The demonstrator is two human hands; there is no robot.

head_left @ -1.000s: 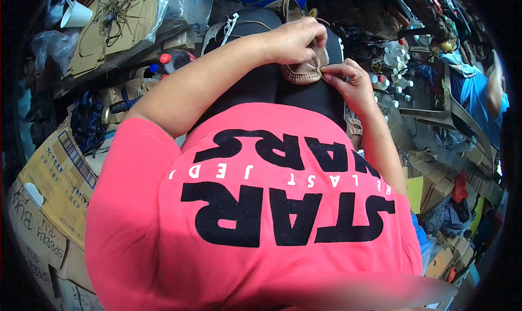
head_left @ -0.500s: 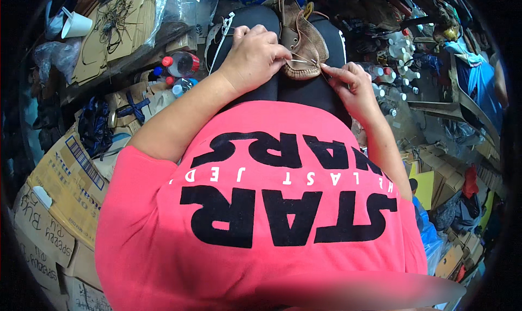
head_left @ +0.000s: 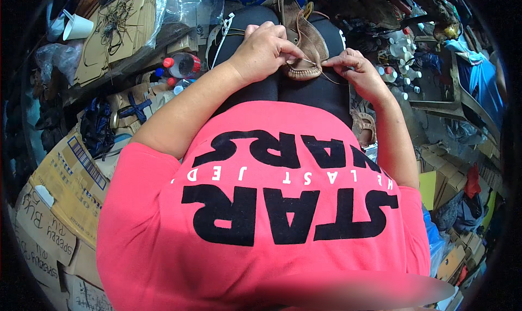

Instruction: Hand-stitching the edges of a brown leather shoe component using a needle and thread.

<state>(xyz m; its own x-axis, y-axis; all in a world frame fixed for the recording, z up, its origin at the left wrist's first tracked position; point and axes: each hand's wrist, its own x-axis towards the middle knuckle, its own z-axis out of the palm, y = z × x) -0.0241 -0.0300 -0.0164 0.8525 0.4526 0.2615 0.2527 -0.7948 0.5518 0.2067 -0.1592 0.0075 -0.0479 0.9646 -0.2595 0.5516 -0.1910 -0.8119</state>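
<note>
Now both hands (head_left: 304, 58) pinch brown leather shoe (head_left: 304, 44); red-capped bottles (head_left: 182, 66) nearby.

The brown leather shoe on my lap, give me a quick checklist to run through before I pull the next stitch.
1. Shoe steadied: ok. The left hand grips the brown leather shoe against the lap.
2. Thread held: ok. The right hand pinches the thread beside the shoe's edge.
3. Thread free of snags: cannot tell; too thin to follow its whole run.
4. Needle position: cannot tell; none can be made out.
5. Shoe seated on the lap: ok. It lies across the black trousers, not hanging off.
6. Room at the left elbow: ok, though plastic bottles sit close beside the thigh.
</note>
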